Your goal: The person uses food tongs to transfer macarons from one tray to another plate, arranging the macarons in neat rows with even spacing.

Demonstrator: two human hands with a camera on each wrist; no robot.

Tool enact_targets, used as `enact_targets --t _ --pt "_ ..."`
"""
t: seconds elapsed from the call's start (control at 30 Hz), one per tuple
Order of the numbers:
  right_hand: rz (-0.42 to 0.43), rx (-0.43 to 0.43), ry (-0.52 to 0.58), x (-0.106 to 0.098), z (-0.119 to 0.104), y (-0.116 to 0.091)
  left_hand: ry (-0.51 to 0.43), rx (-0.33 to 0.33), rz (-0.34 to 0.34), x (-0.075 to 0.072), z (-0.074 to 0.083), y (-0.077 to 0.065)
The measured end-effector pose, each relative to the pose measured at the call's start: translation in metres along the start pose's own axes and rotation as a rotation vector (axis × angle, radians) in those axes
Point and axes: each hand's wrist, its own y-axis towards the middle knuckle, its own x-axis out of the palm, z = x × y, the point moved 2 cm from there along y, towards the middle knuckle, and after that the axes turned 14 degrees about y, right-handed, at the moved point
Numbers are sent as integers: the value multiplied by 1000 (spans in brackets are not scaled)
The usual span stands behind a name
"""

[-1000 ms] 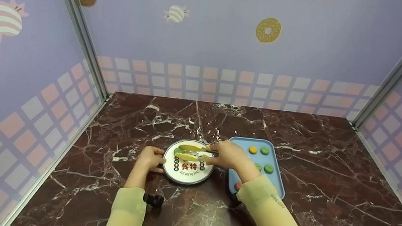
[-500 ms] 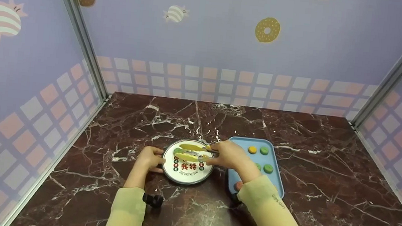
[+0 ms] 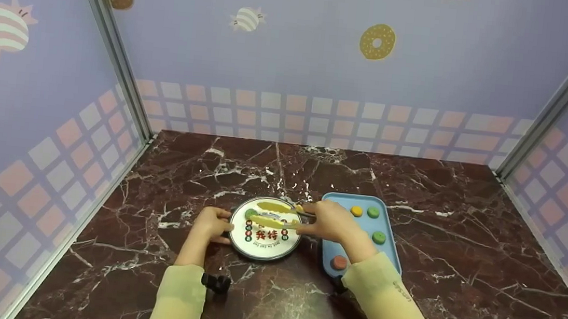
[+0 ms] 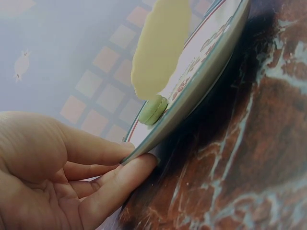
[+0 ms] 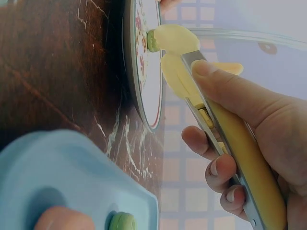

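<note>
Your left hand (image 3: 210, 223) pinched the edge of the plate (image 3: 264, 252), thumb and finger on opposite faces of the rim. Your right hand (image 3: 332, 221) gripped the tongs (image 5: 235, 139), thumb along one arm and the other fingers curled on the opposite one; the yellow blades stood apart beyond your right fingertips. The macaron (image 4: 153, 111) lay flat on the plate, to the left of your right fingers, out at the far end of the blades. From your left fingers it sat a little farther away from you and to the right, so your left was the nearer hand. Being round, it showed no long axis from above; the tongs' own length pointed leftward from your right fingers toward it. Whether a blade touched it, you could not tell. Right of those fingers, partly under your wrist, lay the tray (image 3: 367, 225) with other macarons (image 3: 379, 237).
</note>
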Motion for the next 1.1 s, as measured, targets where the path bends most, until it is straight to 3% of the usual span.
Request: enact_targets --t 0.53,1.1 --pt "64 -21 20 -23 25 -35 -3 8 -4 1 0 -1" --pt "124 152 46 -56 71 -77 7 16 8 2 1 -1"
